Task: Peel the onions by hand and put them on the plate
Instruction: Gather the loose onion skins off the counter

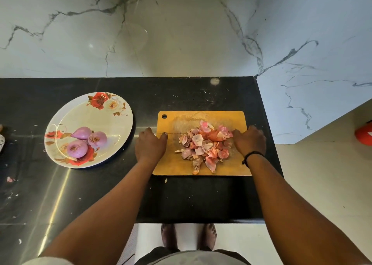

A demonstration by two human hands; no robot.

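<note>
Three peeled purple onions (86,141) lie together on the flowered white plate (112,127) at the left of the black counter. A heap of pink and orange onion skins (203,143) covers the middle of the wooden cutting board (181,166). My left hand (151,143) rests flat over the board's left edge, fingers relaxed, holding nothing. My right hand (249,139) rests at the board's right side, its fingers touching the edge of the skin heap; nothing shows in its grasp.
The black counter (80,194) carries scattered skin scraps, one pink bit (9,179) at the left. A marble wall rises behind. The counter ends just right of the board, with floor and a red object (364,135) beyond.
</note>
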